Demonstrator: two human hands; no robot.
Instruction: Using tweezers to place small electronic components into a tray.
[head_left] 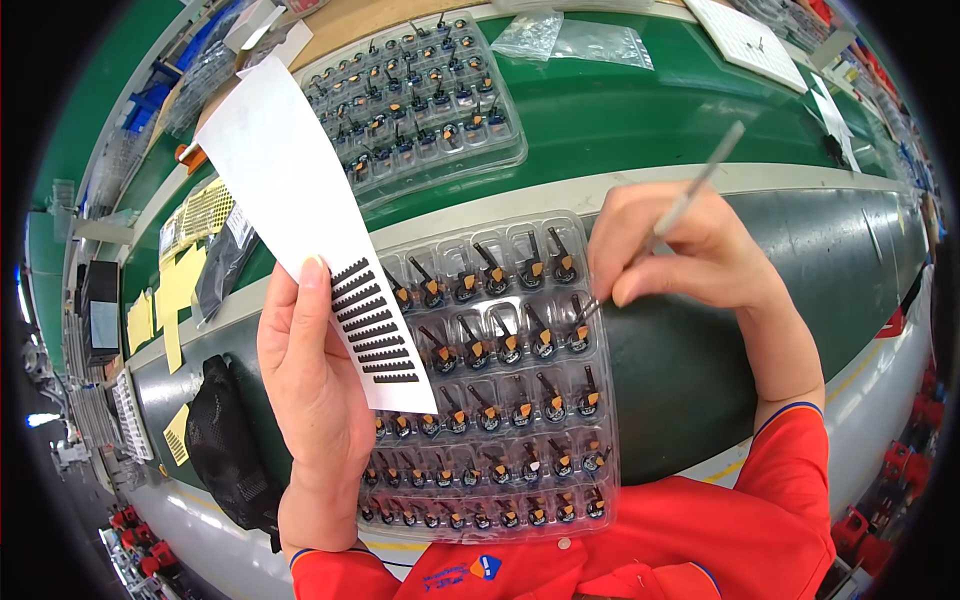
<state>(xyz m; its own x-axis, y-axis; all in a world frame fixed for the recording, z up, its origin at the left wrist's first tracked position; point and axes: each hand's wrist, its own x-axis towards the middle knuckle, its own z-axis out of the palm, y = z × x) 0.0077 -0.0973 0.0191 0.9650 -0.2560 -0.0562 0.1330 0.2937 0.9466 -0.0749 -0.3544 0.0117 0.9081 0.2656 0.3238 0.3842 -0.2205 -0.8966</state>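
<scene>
My left hand [318, 385] pinches a long white sheet [285, 165] between thumb and fingers. Rows of small black strips with toothed edges [378, 335] sit on its lower part. In my right hand [685, 245] is a slim grey pair of tweezers [697, 183], its tips pointing down to the left. They meet a small black part with an orange patch [578, 338] near the right edge of a clear plastic tray [608, 440]; whether they touch it, I cannot tell. Several rows of such parts fill the tray's pockets. The sheet covers some at the left.
Beyond lies a second filled clear tray [515, 150] on the green surface. Plastic bags [600, 45] and a white perforated board [745, 45] are at the back. To the left are yellow label sheets [180, 285] and a black mesh item [230, 445].
</scene>
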